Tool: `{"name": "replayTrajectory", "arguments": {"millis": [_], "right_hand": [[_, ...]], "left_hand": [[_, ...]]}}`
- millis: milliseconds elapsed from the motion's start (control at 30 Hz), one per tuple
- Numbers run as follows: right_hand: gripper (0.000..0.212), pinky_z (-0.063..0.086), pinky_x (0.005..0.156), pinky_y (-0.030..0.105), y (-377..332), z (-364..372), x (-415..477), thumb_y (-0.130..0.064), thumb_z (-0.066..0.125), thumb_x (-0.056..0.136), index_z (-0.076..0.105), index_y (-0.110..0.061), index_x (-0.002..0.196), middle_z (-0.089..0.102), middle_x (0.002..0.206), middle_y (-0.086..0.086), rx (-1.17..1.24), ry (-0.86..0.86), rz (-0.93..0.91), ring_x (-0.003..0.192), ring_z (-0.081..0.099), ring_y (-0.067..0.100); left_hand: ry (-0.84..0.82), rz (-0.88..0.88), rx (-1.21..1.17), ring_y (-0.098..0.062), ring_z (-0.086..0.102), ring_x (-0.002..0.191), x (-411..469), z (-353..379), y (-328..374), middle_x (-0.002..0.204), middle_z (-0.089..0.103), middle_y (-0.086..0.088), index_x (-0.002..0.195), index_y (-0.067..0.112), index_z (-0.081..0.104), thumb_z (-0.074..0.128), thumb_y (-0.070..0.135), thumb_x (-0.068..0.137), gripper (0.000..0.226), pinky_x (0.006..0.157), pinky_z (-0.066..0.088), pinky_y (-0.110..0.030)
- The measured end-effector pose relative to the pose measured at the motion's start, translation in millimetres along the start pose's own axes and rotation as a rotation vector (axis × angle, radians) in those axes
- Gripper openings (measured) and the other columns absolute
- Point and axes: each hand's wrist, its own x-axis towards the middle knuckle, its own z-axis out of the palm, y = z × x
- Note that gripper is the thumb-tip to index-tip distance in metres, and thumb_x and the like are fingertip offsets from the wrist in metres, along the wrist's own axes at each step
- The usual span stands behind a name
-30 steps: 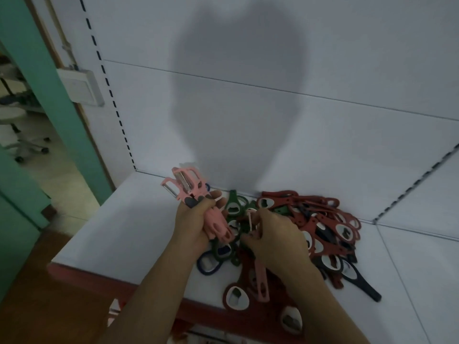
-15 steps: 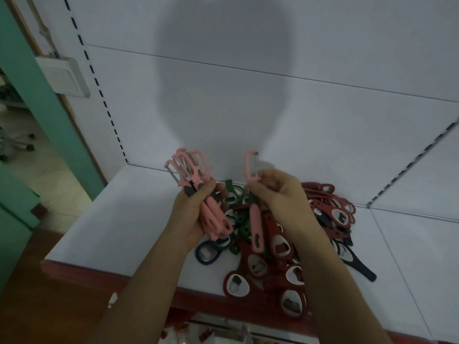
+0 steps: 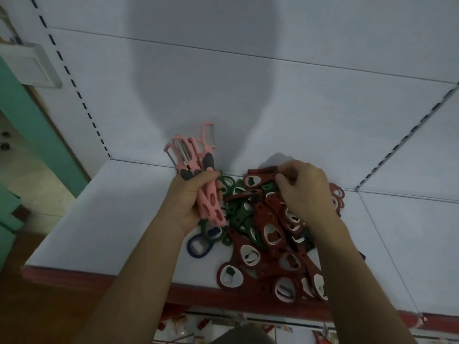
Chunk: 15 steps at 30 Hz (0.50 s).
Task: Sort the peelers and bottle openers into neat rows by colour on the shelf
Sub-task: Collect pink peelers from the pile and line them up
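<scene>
My left hand [image 3: 190, 199] grips a bunch of pink peelers [image 3: 196, 155], blades pointing up and away, held above the white shelf [image 3: 99, 219]. To its right lies a heap of red bottle openers [image 3: 270, 234] mixed with green openers [image 3: 239, 212] and one blue opener [image 3: 198, 248]. My right hand [image 3: 304, 192] is down on the far side of the heap, fingers curled among the red openers at the back; what the fingers hold is hidden.
The shelf has a red front edge [image 3: 193, 294] and a white back panel [image 3: 248, 95] with slotted uprights. A teal post [image 3: 37, 135] stands left, with a white box [image 3: 27, 64] on the wall. Goods hang below the shelf.
The pink peeler that my right hand held up is now in the bunch in my left hand. My right hand has moved right and down onto the back of the heap.
</scene>
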Motion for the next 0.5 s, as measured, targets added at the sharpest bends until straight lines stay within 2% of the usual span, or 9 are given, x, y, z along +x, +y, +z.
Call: {"name": "replayTrajectory", "arguments": {"millis": [100, 133, 200, 300, 333, 433, 500], "right_hand": [[0.013, 0.045, 0.074, 0.009, 22, -12, -23, -0.017, 0.063, 0.096, 0.072, -0.022, 0.103, 0.070, 0.097, -0.011, 0.186, 0.119, 0.198, 0.088, 0.062, 0.000], [0.012, 0.048, 0.076, 0.012, 27, -14, -30, -0.017, 0.062, 0.097, 0.072, -0.023, 0.101, 0.069, 0.095, -0.013, 0.236, 0.147, 0.256, 0.089, 0.061, -0.003], [0.010, 0.057, 0.082, 0.026, 41, -18, -40, -0.020, 0.063, 0.097, 0.071, -0.026, 0.096, 0.071, 0.093, -0.014, 0.309, 0.166, 0.310, 0.089, 0.064, -0.002], [0.013, 0.060, 0.083, 0.045, 57, -35, -49, -0.024, 0.061, 0.100, 0.072, -0.022, 0.094, 0.075, 0.091, -0.003, 0.523, 0.144, 0.307, 0.089, 0.072, 0.016], [0.015, 0.061, 0.080, 0.045, 59, -43, -51, -0.022, 0.060, 0.102, 0.072, -0.018, 0.094, 0.075, 0.089, 0.000, 0.587, 0.130, 0.284, 0.086, 0.072, 0.019], [0.010, 0.055, 0.065, 0.030, 65, -69, -58, -0.015, 0.060, 0.102, 0.068, -0.009, 0.098, 0.071, 0.084, 0.005, 0.700, 0.077, 0.188, 0.075, 0.068, 0.017], [0.007, 0.054, 0.064, 0.033, 76, -83, -61, -0.017, 0.066, 0.099, 0.065, -0.012, 0.094, 0.070, 0.082, 0.003, 0.633, 0.075, 0.140, 0.074, 0.068, 0.019]], "left_hand": [[-0.035, -0.029, -0.089, -0.014, 0.067, 0.066, 6, 14, -6, 0.075, 0.070, -0.005, 0.102, 0.007, 0.067, 0.062, -0.001, 0.092, 0.014, 0.063, 0.060, -0.031], [-0.059, -0.047, -0.124, -0.014, 0.069, 0.070, 8, 22, -10, 0.078, 0.072, -0.005, 0.098, 0.008, 0.070, 0.065, 0.000, 0.088, 0.014, 0.065, 0.061, -0.031], [-0.111, -0.095, -0.176, -0.014, 0.072, 0.078, 10, 43, -17, 0.086, 0.075, -0.005, 0.096, 0.010, 0.075, 0.070, 0.004, 0.078, 0.020, 0.069, 0.063, -0.032], [-0.186, -0.146, -0.167, -0.014, 0.074, 0.085, 8, 85, -36, 0.095, 0.077, -0.005, 0.119, 0.005, 0.067, 0.069, 0.006, 0.074, 0.045, 0.066, 0.060, -0.027], [-0.208, -0.167, -0.143, -0.015, 0.075, 0.086, 7, 98, -45, 0.097, 0.078, -0.006, 0.121, 0.003, 0.066, 0.069, 0.005, 0.076, 0.045, 0.067, 0.060, -0.027], [-0.248, -0.243, -0.060, -0.020, 0.075, 0.098, -3, 142, -78, 0.107, 0.077, -0.010, 0.120, 0.004, 0.068, 0.066, 0.000, 0.089, 0.031, 0.078, 0.061, -0.034], [-0.253, -0.293, -0.031, -0.024, 0.075, 0.099, -11, 173, -99, 0.111, 0.077, -0.012, 0.118, 0.003, 0.069, 0.064, 0.000, 0.093, 0.026, 0.083, 0.061, -0.040]]}}
